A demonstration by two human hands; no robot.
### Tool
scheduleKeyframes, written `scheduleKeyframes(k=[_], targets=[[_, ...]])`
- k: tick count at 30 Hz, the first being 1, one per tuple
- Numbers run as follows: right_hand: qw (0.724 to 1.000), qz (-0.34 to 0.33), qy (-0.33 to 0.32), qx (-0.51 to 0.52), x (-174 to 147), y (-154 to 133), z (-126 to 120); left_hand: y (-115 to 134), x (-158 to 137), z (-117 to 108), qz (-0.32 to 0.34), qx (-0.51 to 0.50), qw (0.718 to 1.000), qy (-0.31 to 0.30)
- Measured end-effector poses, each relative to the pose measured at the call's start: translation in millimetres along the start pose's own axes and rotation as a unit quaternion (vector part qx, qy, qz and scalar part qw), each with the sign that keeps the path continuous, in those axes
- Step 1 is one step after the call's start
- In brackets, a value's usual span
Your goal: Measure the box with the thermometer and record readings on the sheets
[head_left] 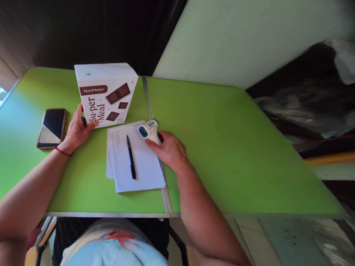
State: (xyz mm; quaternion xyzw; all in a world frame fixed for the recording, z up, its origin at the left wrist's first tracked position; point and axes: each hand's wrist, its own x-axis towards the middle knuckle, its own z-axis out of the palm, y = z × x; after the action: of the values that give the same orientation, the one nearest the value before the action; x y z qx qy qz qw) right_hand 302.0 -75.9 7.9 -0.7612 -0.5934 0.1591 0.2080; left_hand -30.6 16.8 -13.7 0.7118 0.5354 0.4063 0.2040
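A white box (pixel 95 75) with "NutriMotion Su-per Meal" and chocolate pieces printed on it stands on the green table. My left hand (pixel 77 127) grips its lower left corner, thumb on the front face, the other fingers partly hidden at its side. My right hand (pixel 172 147) is wrapped round the handle of a white and blue infrared thermometer (pixel 149 128), held over the top right of some paper sheets (pixel 148 166). On those sheets lies a black pen (pixel 131 157). The sheets beneath show rows of small writing along the left.
A smartphone (pixel 51 127) lies left of my left hand. The green table (pixel 227 147) has a metal seam down its middle. Behind it are a dark panel (pixel 97 29) and a pale wall (pixel 210 40). Plastic-wrapped items (pixel 288 107) sit beyond its right edge.
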Motion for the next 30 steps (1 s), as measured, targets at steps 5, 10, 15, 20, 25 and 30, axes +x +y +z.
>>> scheduleKeyframes(k=[5,10,15,20,25,30], targets=[[0.996,0.009,-0.006,-0.087,-2.0,-2.2,1.9,1.6,-1.1,4.1,-0.005,0.019,1.000,0.001],[0.992,-0.033,0.056,-0.107,-3.7,3.2,3.3,8.8,-1.7,9.8,-0.047,-0.041,0.997,0.051],[0.982,-0.122,0.131,-0.062,-14.6,-0.4,10.5,33.7,-7.6,10.3,-0.106,-0.002,0.992,0.063],[0.976,-0.211,0.038,0.026,-31.4,-13.0,34.8,54.9,-17.6,9.2,-0.096,0.003,0.995,-0.038],[0.967,-0.246,0.044,0.048,-37.9,-17.8,40.7,54.8,-22.5,11.8,0.078,0.030,0.983,-0.166],[0.929,-0.288,0.031,0.231,-35.4,-15.6,25.3,51.4,-30.3,19.3,0.161,0.117,0.943,-0.268]])
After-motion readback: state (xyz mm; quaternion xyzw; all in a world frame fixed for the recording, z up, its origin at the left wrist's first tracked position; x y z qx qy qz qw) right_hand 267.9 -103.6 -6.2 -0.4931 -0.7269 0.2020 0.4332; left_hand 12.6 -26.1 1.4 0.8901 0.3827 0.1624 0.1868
